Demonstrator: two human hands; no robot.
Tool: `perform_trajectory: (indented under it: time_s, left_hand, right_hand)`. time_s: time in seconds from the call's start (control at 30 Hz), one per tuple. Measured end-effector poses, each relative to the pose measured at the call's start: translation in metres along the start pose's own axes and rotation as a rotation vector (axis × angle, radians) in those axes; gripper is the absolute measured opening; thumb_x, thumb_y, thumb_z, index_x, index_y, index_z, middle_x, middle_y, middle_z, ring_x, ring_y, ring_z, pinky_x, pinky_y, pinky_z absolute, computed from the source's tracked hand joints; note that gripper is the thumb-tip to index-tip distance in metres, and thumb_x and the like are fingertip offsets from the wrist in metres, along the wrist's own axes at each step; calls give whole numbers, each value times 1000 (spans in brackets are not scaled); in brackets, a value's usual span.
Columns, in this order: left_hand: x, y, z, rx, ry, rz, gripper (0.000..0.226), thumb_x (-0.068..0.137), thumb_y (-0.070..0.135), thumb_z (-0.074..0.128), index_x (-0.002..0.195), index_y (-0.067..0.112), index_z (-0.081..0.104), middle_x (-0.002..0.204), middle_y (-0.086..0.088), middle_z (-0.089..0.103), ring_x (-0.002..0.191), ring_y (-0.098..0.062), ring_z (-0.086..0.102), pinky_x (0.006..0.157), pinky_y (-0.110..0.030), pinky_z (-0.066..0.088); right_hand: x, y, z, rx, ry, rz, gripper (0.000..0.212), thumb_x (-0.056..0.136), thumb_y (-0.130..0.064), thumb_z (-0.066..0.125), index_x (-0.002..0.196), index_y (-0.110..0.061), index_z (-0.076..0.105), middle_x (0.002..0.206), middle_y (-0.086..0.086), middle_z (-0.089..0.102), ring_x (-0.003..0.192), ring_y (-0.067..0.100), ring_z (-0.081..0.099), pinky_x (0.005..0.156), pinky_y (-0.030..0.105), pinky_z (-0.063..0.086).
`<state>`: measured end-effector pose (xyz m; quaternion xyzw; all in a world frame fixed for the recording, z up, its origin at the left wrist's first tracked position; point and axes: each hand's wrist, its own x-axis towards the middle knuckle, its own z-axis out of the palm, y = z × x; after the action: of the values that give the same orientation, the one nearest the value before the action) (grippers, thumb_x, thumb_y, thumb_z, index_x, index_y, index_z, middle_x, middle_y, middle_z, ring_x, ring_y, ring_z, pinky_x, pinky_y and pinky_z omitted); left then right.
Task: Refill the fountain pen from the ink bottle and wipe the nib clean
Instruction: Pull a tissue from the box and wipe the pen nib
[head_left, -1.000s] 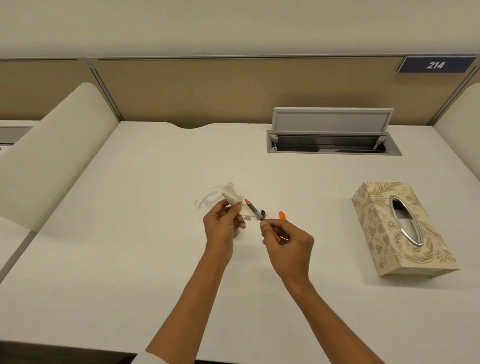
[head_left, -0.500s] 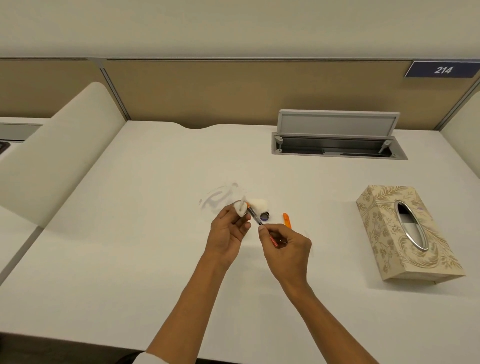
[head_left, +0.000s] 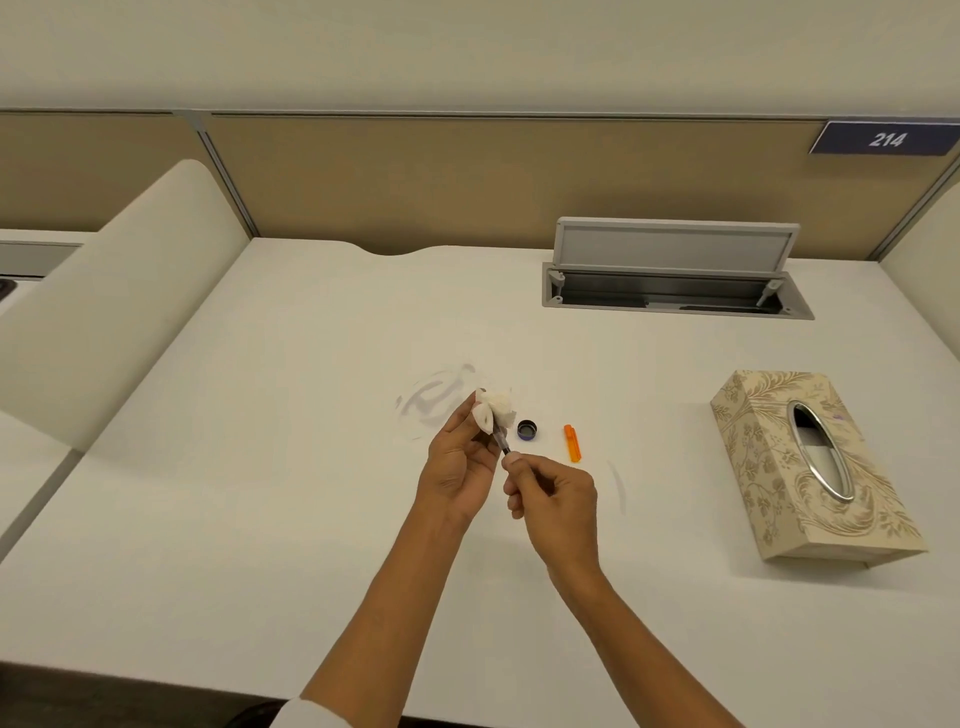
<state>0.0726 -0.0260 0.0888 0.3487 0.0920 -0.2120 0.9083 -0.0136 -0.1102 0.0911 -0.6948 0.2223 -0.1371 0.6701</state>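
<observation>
My right hand (head_left: 551, 493) pinches the rear of the fountain pen (head_left: 502, 442), which points up and to the left. A crumpled white tissue (head_left: 493, 408) is wrapped around the pen's nib end, and my left hand (head_left: 460, 462) holds that tissue closed on it. The nib itself is hidden inside the tissue. Just right of the tissue a small dark blue bottle cap (head_left: 527, 429) lies on the white desk (head_left: 260, 493). The orange pen cap (head_left: 572, 442) lies a little further right. The ink bottle is hidden behind my left hand.
A patterned tissue box (head_left: 810, 462) stands at the right of the desk. An open grey cable hatch (head_left: 675, 280) is set into the desk at the back right. Faint smears (head_left: 431, 402) mark the surface left of the tissue. Cream dividers flank both sides.
The tissue in my left hand has closed over the pen's nib end, which was bare a second ago. Both hands have drawn closer together. The dark bottle cap has come into view.
</observation>
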Motion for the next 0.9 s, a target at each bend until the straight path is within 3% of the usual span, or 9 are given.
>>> perform_trajectory:
  time_s: [0.13, 0.2, 0.3, 0.37, 0.5, 0.7, 0.83, 0.9]
  left_hand:
    - [5, 1, -3, -2, 51, 1, 28, 74, 10, 66, 101, 4, 65, 88, -6, 72, 84, -17, 67, 88, -31, 48]
    - [9, 0, -5, 7, 86, 17, 38, 75, 10, 68, 111, 0, 64, 97, -11, 71, 92, -21, 66, 93, -33, 48]
    - [12, -2, -5, -8, 159, 43, 59, 74, 9, 72, 126, -10, 53, 123, -22, 62, 108, -29, 61, 92, -30, 54]
    - [12, -3, -4, -4, 203, 61, 56, 76, 6, 73, 126, -11, 53, 129, -24, 59, 108, -29, 63, 84, -26, 56]
    - [11, -2, -2, -21, 299, 58, 22, 79, -2, 69, 100, -1, 65, 100, -14, 68, 74, -14, 70, 65, -20, 56]
    - [14, 1, -3, -33, 397, 36, 12, 85, -1, 65, 90, 9, 65, 75, -3, 74, 60, -12, 70, 70, -23, 55]
    - [11, -2, -6, -27, 316, -6, 14, 86, 0, 64, 98, 8, 65, 91, -9, 69, 74, -16, 66, 63, -25, 57]
    - [8, -4, -7, -38, 238, -42, 23, 87, 3, 64, 109, 8, 64, 97, -9, 69, 77, -15, 66, 67, -27, 56]
  right_hand:
    - [6, -15, -4, 603, -193, 543, 22, 96, -15, 60, 88, 0, 72, 59, -1, 57, 49, 6, 49, 47, 17, 44]
    - [9, -16, -6, 717, -205, 622, 21, 96, -15, 60, 89, 1, 71, 60, -1, 57, 48, 4, 49, 45, 15, 45]
    - [9, -9, -3, 479, -116, 420, 19, 95, -15, 63, 88, -1, 75, 64, 2, 66, 54, 9, 56, 54, 19, 51]
    - [9, -3, -3, 191, -4, 186, 13, 92, -14, 67, 87, -9, 78, 67, 1, 73, 59, 14, 65, 60, 24, 55]
    - [7, 8, -7, -72, 123, -149, 10, 84, -14, 76, 88, -23, 77, 70, -7, 75, 63, 13, 72, 63, 25, 60]
    - [4, 17, -4, -80, 239, -289, 15, 81, -15, 79, 96, -18, 78, 81, -12, 75, 73, 10, 72, 65, 20, 58]
    - [10, 14, 0, -65, 250, -303, 13, 83, -11, 77, 94, -16, 78, 80, -11, 74, 73, 10, 71, 65, 19, 58]
    - [12, 14, 2, -74, 226, -302, 11, 84, -11, 76, 93, -16, 78, 78, -10, 74, 71, 11, 71, 66, 20, 58]
